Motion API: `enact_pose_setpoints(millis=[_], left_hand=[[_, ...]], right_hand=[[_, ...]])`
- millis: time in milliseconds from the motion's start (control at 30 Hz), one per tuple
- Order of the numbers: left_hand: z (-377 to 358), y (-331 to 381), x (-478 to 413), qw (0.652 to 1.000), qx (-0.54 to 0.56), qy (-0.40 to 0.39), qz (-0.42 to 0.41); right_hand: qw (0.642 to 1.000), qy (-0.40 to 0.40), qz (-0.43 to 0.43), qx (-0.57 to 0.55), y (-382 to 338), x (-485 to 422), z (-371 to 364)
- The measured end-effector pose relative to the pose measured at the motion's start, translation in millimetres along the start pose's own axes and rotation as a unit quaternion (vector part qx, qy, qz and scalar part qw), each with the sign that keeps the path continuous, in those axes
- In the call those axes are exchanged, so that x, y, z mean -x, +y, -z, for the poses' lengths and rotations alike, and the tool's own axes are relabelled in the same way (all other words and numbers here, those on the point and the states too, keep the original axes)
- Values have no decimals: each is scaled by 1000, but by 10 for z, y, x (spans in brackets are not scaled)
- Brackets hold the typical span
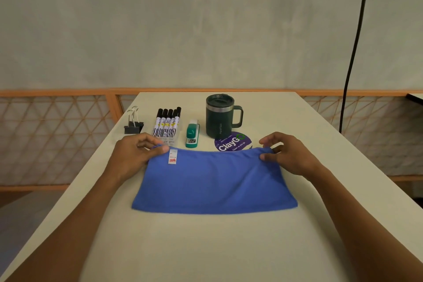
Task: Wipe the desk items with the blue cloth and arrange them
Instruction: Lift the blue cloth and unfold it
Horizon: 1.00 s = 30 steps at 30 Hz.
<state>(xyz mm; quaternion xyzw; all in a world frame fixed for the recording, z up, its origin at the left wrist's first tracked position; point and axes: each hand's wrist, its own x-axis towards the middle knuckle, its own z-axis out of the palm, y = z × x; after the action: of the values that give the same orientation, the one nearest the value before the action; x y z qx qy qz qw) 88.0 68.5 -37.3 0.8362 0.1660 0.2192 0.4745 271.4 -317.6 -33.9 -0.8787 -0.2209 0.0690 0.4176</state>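
The blue cloth (214,182) lies spread on the white desk (206,247). My left hand (135,155) pinches its far left corner, beside a white label. My right hand (288,155) pinches its far right corner. Behind the cloth stand a row of items: black binder clips (133,125), several black-capped markers (166,126), a green stapler (192,135), a dark green lidded mug (220,116) and a round purple tin (233,142) partly hidden by the cloth's far edge.
The desk's left edge runs close to the binder clips. Behind the desk is an orange lattice railing (57,135) and a grey wall. A black cable (353,52) hangs at the right.
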Motion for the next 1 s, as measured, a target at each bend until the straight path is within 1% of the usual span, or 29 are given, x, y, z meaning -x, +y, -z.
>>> enact_pose_setpoints(millis=[100,167,200,267,333,433,533,667,733,767,833,900,933,1000], left_hand=[[-55,51,42,999,15,20,-21],[-103,126,77,998,26,14,-46],[-134,175,96,998,35,11,-59],[-201,265,137,995,60,5,-75],[-254,326,168,993,84,-3,-86],[-278,385,207,987,113,-30,-108],[-308,408,255,984,108,-67,-122],[-320,438,277,985,108,-72,-118],[-253,448,268,987,106,-83,-85],[-196,442,266,988,100,-106,-57],[-75,385,259,981,57,-184,-9],[44,341,266,967,-12,-256,10],[107,332,275,959,-42,-280,15],[219,327,290,950,-62,-306,24]], right_hand=[[999,16,9,51,-47,7,-20],[992,44,59,100,-171,38,-77],[989,47,94,106,-248,44,-134],[987,7,141,72,-412,47,-309],[987,-41,154,32,-568,44,-529],[978,-66,195,19,-748,27,-809],[970,-97,223,-23,-956,11,-940],[972,-106,206,-45,-1078,-80,-1032],[975,-88,193,-66,-1046,-112,-1037],[976,-75,191,-79,-1030,-119,-1023],[976,-46,179,-112,-1007,-122,-946],[978,-27,153,-142,-979,-121,-828],[978,-22,143,-151,-968,-114,-767],[978,-22,127,-162,-963,-78,-645]])
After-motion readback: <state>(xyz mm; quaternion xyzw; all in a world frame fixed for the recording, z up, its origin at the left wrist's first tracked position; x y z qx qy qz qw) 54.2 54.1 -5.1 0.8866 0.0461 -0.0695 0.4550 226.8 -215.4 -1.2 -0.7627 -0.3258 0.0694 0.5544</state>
